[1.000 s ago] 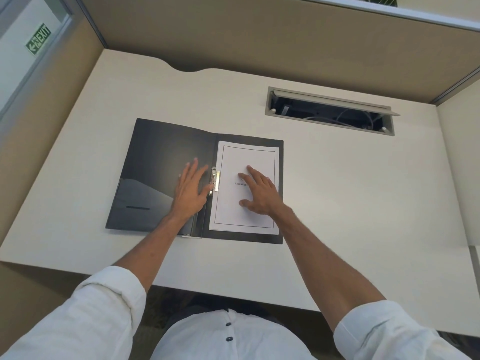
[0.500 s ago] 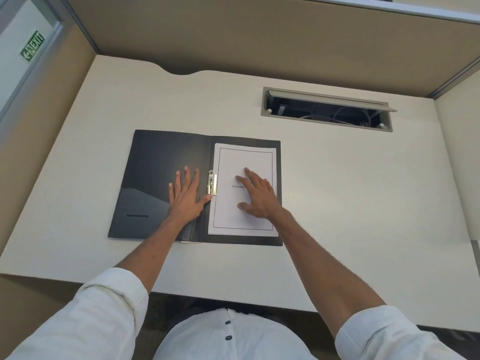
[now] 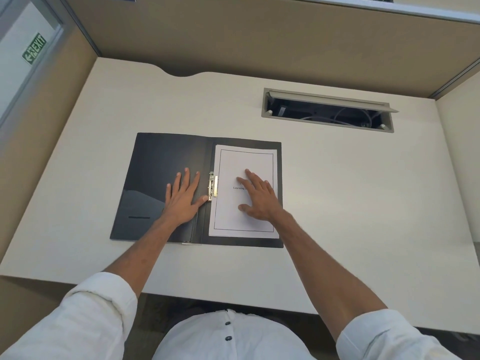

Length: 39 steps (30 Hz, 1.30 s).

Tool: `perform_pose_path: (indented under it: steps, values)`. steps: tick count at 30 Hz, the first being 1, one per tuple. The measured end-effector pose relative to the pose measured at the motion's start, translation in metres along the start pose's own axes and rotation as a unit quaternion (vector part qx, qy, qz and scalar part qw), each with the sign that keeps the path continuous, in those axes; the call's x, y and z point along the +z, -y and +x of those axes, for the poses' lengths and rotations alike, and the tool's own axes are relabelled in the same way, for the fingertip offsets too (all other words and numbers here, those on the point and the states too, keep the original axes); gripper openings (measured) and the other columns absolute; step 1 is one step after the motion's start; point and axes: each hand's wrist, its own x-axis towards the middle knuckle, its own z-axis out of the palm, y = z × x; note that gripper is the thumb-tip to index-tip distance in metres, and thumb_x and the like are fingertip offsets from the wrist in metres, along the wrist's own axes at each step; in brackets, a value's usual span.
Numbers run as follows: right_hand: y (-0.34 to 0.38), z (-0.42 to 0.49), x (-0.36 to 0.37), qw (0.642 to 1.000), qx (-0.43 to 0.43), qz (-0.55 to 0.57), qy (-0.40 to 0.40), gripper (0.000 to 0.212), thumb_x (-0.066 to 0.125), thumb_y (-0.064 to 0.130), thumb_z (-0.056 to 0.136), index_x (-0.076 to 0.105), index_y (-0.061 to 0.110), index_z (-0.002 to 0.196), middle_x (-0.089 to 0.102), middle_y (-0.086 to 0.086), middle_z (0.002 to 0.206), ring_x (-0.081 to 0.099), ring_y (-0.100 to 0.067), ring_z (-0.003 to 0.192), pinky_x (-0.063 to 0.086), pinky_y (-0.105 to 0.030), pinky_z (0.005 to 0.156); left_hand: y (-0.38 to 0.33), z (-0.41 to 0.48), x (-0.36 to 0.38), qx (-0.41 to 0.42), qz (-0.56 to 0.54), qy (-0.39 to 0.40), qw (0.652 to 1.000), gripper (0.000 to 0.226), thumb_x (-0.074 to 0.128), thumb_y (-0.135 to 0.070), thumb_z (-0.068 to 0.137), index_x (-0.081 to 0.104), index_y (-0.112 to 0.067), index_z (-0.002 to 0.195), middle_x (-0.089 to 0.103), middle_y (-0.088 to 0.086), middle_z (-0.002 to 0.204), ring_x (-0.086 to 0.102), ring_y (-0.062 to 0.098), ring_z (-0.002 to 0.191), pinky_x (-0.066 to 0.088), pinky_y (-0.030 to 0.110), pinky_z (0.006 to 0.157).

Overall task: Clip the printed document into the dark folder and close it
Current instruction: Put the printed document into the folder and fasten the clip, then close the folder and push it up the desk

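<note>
The dark folder (image 3: 153, 165) lies open flat on the white desk (image 3: 350, 193). The printed document (image 3: 233, 219), a white sheet with a thin black border, lies on the folder's right half. A brass-coloured metal clip (image 3: 213, 187) sits by the spine, over the document's left edge. My left hand (image 3: 181, 201) rests flat on the folder's left cover, fingers spread, thumb tip touching the clip's lower end. My right hand (image 3: 259, 198) presses flat on the middle of the document and hides part of its title.
An open cable hatch (image 3: 330, 111) with wires inside is set into the desk at the back right. Beige partition walls (image 3: 259, 42) enclose the desk at the back and left. The desk's front edge runs just above my white shirt.
Both hands have stayed on the folder and the document. My left thumb has stretched out to the clip's lower end. The view has shifted slightly.
</note>
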Motion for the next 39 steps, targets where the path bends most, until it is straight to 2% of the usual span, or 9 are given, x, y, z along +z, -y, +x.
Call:
perform_pose_path:
  steps: [6, 12, 16, 20, 25, 29, 32, 36, 39]
  values:
    - [0.011, 0.001, -0.007, 1.000, 0.019, -0.011, -0.006, 0.088, 0.073, 0.038, 0.095, 0.024, 0.030, 0.168, 0.001, 0.001, 0.181, 0.006, -0.023, 0.166, 0.007, -0.052, 0.134, 0.025, -0.013, -0.017, -0.032, -0.019, -0.093, 0.995, 0.073, 0.051, -0.050, 0.111, 0.022, -0.028, 0.174, 0.002, 0.009, 0.184, -0.002, 0.035, 0.170, 0.003, 0.062, 0.134]
    - [0.065, 0.011, 0.003, 0.996, -0.007, 0.002, -0.089, 0.071, 0.069, 0.035, 0.097, 0.040, 0.024, 0.161, 0.028, -0.005, 0.175, 0.027, -0.030, 0.161, 0.022, -0.054, 0.132, 0.068, -0.029, -0.045, -0.165, -0.062, -0.210, 0.962, 0.072, 0.061, -0.033, 0.108, 0.030, -0.013, 0.170, 0.016, 0.019, 0.181, 0.013, 0.040, 0.168, 0.015, 0.061, 0.134]
    - [0.109, 0.023, 0.018, 0.994, -0.065, 0.031, -0.088, 0.065, 0.068, 0.021, 0.092, 0.049, 0.018, 0.154, 0.038, -0.009, 0.169, 0.035, -0.030, 0.155, 0.030, -0.050, 0.128, 0.093, -0.038, -0.065, -0.240, -0.144, -0.218, 0.935, 0.073, 0.064, -0.029, 0.106, 0.030, -0.008, 0.168, 0.038, 0.025, 0.170, 0.032, 0.046, 0.158, 0.029, 0.062, 0.129]
    - [0.139, 0.034, 0.035, 0.996, -0.069, 0.027, -0.054, 0.072, 0.069, 0.018, 0.091, 0.042, 0.017, 0.157, 0.033, -0.005, 0.171, 0.032, -0.031, 0.156, 0.036, -0.049, 0.126, 0.110, -0.044, -0.077, -0.269, -0.181, -0.204, 0.924, 0.065, 0.063, -0.025, 0.105, 0.036, -0.012, 0.163, 0.065, 0.022, 0.144, 0.051, 0.048, 0.141, 0.040, 0.059, 0.118]
    - [0.159, 0.036, 0.046, 0.998, -0.048, 0.028, -0.020, 0.082, 0.071, 0.013, 0.093, 0.031, 0.020, 0.164, 0.018, -0.002, 0.177, 0.025, -0.028, 0.159, 0.045, -0.047, 0.118, 0.115, -0.052, -0.090, -0.249, -0.214, -0.228, 0.916, 0.046, 0.060, -0.018, 0.105, 0.058, -0.012, 0.150, 0.072, 0.016, 0.139, 0.064, 0.042, 0.130, 0.047, 0.051, 0.114]
    - [0.164, 0.035, 0.050, 0.998, -0.036, 0.046, -0.005, 0.085, 0.069, 0.012, 0.095, 0.025, 0.023, 0.167, 0.009, 0.001, 0.179, 0.022, -0.028, 0.162, 0.046, -0.049, 0.120, 0.103, -0.064, -0.111, -0.223, -0.228, -0.296, 0.900, 0.033, 0.062, -0.017, 0.103, 0.074, -0.016, 0.134, 0.080, 0.010, 0.121, 0.071, 0.036, 0.113, 0.052, 0.045, 0.104]
    - [0.165, 0.030, 0.044, 0.997, -0.029, 0.075, -0.003, 0.085, 0.068, 0.010, 0.095, 0.025, 0.023, 0.167, 0.009, 0.003, 0.180, 0.022, -0.027, 0.162, 0.047, -0.050, 0.119, 0.098, -0.074, -0.135, -0.167, -0.308, -0.300, 0.887, 0.026, 0.065, -0.019, 0.101, 0.081, -0.022, 0.121, 0.082, 0.003, 0.107, 0.072, 0.023, 0.098, 0.057, 0.041, 0.099]
    - [0.173, 0.015, 0.021, 0.987, -0.018, 0.154, -0.039, 0.077, 0.070, 0.014, 0.097, 0.034, 0.025, 0.164, 0.031, 0.001, 0.174, 0.042, -0.026, 0.154, 0.047, -0.044, 0.118, 0.079, -0.087, -0.168, -0.092, -0.450, -0.255, 0.851, 0.029, 0.060, -0.016, 0.104, 0.084, -0.023, 0.118, 0.082, 0.003, 0.096, 0.074, 0.022, 0.075, 0.058, 0.028, 0.059]
    - [0.180, 0.005, -0.001, 0.972, -0.037, 0.221, -0.076, 0.066, 0.069, 0.019, 0.096, 0.045, 0.025, 0.158, 0.053, 0.002, 0.160, 0.054, -0.020, 0.143, 0.048, -0.041, 0.117, 0.048, -0.095, -0.183, -0.047, -0.473, -0.220, 0.852, 0.035, 0.051, -0.018, 0.110, 0.083, -0.022, 0.125, 0.083, -0.002, 0.099, 0.074, 0.016, 0.073, 0.057, 0.024, 0.056]
